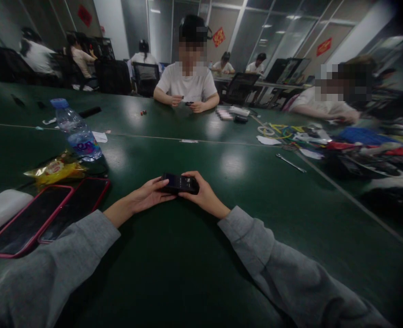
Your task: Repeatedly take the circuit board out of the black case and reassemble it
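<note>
A small black device (pixel 180 183) with a dark screen and small light markings is held level between both my hands, just above the green table (pixel 174 255). My left hand (pixel 150 195) grips its left end, thumb on top and fingers beneath. The right end sits in my right hand (pixel 201 191), between the thumb and the curled fingers. Grey sleeves cover both forearms. To the left of my left hand lie two phones with red edges, one (pixel 30 222) partly over the other (pixel 76 207).
A water bottle (pixel 77 132), a yellow packet (pixel 56 168) and a white object (pixel 3 209) stand or lie at the left. A wrench (pixel 290 163) and piled cables (pixel 283 132) are at the right. Across the table, a person (pixel 188 84) handles small parts; another sits at the right.
</note>
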The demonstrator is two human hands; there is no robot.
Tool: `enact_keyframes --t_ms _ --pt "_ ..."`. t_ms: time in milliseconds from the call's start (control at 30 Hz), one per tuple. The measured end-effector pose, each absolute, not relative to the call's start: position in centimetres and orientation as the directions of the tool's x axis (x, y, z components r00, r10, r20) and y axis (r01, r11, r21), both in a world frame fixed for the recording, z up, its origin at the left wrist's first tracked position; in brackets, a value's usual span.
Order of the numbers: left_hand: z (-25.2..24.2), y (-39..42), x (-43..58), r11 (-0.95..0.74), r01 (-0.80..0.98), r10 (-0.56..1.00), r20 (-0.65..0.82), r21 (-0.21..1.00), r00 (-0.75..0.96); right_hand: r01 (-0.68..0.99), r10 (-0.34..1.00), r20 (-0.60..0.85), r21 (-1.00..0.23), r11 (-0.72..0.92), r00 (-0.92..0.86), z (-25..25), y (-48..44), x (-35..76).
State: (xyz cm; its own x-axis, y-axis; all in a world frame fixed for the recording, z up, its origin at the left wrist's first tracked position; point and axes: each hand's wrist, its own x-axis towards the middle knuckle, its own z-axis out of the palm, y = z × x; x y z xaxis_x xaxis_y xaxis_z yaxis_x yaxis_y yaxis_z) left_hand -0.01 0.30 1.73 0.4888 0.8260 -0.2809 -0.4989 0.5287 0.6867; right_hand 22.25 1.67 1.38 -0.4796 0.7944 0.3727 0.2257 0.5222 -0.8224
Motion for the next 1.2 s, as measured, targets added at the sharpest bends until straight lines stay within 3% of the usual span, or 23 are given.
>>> enact_keyframes --t_ms 333,533,633,1200 --pt "2.2 0.0 0.0 0.512 -0.526 0.834 -0.248 0.679 0.493 0.166 0.813 0.317 -0.881 0.443 -0.488 1.3 1.7 22.3" --pt "1.5 0.3 -0.4 0.512 -0.576 0.846 -0.257 0.638 0.467 0.019 0.912 0.058 -0.997 0.071 -0.407 0.9 2.7 22.8" --pt "1.7 0.2 -0.4 0.506 -0.580 0.847 -0.242 0.639 0.473 -0.039 0.907 0.004 -0.999 -0.014 -0.422 1.1 2.9 22.8" --pt "1.0 0.8 -0.3 0.497 -0.552 0.835 -0.194 0.669 0.515 -0.158 0.908 0.078 -0.987 0.013 -0.412 0.8 3.3 22.8"
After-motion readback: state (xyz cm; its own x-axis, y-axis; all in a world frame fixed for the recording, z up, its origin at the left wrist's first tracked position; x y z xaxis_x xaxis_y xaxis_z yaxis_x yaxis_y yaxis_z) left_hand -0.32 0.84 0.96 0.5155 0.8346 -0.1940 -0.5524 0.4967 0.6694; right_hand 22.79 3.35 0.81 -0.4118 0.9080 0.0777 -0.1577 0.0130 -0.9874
